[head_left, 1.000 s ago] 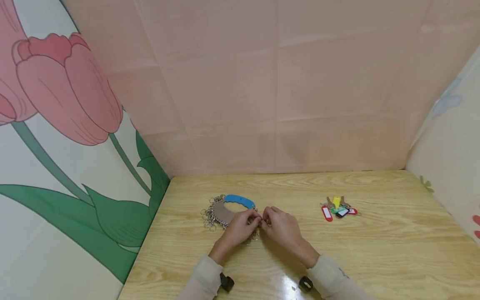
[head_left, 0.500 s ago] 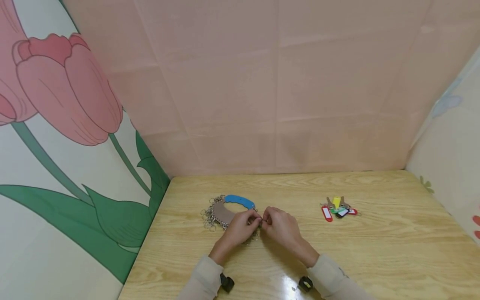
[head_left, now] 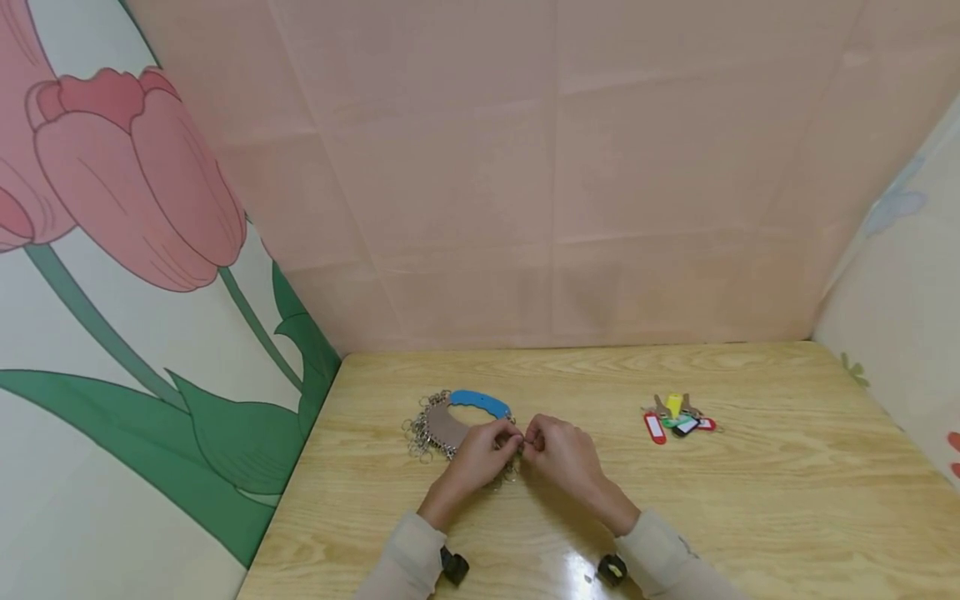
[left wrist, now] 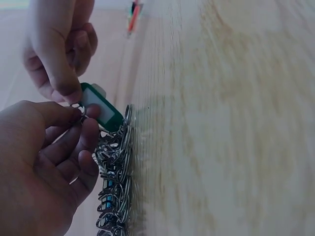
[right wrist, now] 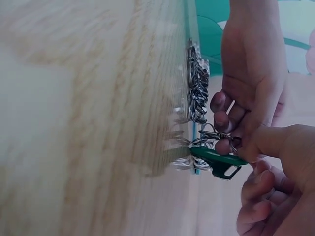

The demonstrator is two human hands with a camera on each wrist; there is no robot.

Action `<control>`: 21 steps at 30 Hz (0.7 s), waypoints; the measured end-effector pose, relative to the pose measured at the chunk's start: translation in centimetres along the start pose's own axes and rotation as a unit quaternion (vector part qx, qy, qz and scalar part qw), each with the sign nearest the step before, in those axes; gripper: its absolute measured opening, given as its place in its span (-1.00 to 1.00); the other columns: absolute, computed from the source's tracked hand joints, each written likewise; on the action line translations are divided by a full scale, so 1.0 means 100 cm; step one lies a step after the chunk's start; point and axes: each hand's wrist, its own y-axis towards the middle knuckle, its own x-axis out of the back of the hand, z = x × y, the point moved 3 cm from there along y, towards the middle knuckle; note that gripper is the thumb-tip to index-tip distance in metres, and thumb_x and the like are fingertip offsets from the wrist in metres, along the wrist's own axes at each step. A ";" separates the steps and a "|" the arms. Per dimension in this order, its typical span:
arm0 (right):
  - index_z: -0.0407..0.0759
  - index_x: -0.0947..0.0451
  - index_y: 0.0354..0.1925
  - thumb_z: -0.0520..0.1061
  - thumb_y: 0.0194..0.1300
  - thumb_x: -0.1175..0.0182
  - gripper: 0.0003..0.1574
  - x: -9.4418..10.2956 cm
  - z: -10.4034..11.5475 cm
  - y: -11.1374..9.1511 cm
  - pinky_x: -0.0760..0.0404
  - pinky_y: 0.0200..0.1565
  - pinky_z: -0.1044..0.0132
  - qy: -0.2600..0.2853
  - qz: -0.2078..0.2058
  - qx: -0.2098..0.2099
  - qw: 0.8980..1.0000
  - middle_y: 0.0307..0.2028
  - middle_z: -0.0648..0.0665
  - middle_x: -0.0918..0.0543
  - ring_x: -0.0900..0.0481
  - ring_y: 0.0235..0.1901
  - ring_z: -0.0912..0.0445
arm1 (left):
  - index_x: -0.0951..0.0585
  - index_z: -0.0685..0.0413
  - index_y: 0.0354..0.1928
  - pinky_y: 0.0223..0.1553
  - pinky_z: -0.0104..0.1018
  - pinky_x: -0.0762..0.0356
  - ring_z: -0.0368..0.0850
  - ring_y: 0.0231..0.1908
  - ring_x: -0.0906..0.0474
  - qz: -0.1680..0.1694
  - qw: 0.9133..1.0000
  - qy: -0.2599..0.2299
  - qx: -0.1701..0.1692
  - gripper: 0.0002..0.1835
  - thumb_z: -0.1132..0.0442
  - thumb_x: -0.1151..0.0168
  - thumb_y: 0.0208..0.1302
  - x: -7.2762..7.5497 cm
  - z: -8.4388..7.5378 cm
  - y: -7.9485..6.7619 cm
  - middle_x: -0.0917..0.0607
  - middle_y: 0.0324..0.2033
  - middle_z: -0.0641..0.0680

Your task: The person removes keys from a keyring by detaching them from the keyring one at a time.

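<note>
A crescent-shaped key holder (head_left: 447, 427) lies on the table in the head view, with a blue grip (head_left: 480, 402) and many metal clips and rings (head_left: 420, 429) along its outer edge. My left hand (head_left: 480, 454) covers its near right end and pinches a small metal ring (left wrist: 83, 112) there. Facing it, my right hand (head_left: 566, 454) pinches the ring end of a green key tag (left wrist: 102, 108) with a white label. Both sets of fingertips meet at that ring. In the right wrist view the green tag hangs beside the row of clips (right wrist: 198, 88), its ring end partly hidden by fingers.
To the right on the wooden table (head_left: 772, 500) lies a small pile of keys with tags: a red tag (head_left: 654, 427), a yellow tag (head_left: 673, 406) and a black tag (head_left: 685, 427) among them. A pink backdrop (head_left: 570, 208) stands behind the table.
Both hands stay in the same place at the key holder's right end, with only slight fingertip movement. The key holder and the pile of tagged keys have not moved.
</note>
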 end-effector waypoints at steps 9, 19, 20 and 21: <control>-0.06 -0.67 -0.26 -0.21 0.20 -0.51 -0.81 0.000 -0.003 0.000 -0.43 -0.52 0.33 0.030 0.035 -0.032 0.998 -0.51 0.12 -0.60 -0.45 -0.56 0.25 | -0.74 -0.05 -0.06 -0.17 -0.44 -0.60 -0.36 -0.25 -0.63 0.004 1.000 0.000 -0.013 -0.86 0.17 -0.21 0.62 -0.001 0.001 0.000 -0.81 -0.17 -0.06; -0.05 -0.69 -0.25 -0.20 0.17 -0.57 -0.76 0.001 -0.007 0.002 -0.51 -0.41 0.31 0.049 0.054 -0.034 0.997 -0.31 0.02 -0.65 -0.51 -0.43 0.22 | -0.76 -0.05 -0.04 -0.11 -0.40 -0.62 -0.34 -0.20 -0.66 -0.005 1.000 0.000 -0.010 -0.85 0.16 -0.22 0.61 -0.002 0.004 0.002 -0.82 -0.12 -0.05; -0.05 -0.68 -0.24 -0.22 0.17 -0.57 -0.75 0.001 -0.007 0.002 -0.52 -0.41 0.31 0.053 0.057 -0.033 0.996 -0.29 0.01 -0.65 -0.52 -0.41 0.22 | -0.76 -0.05 -0.04 -0.11 -0.40 -0.62 -0.34 -0.19 -0.65 -0.006 1.000 0.000 -0.010 -0.85 0.16 -0.22 0.61 -0.001 0.004 0.002 -0.82 -0.12 -0.05; -0.05 -0.68 -0.24 -0.24 0.17 -0.56 -0.74 0.001 -0.008 0.002 -0.52 -0.41 0.32 0.060 0.060 -0.034 0.996 -0.27 0.00 -0.67 -0.53 -0.41 0.22 | -0.76 -0.05 -0.04 -0.12 -0.40 -0.62 -0.34 -0.19 -0.65 -0.007 1.000 -0.002 -0.011 -0.85 0.15 -0.22 0.61 -0.002 0.005 0.002 -0.82 -0.11 -0.05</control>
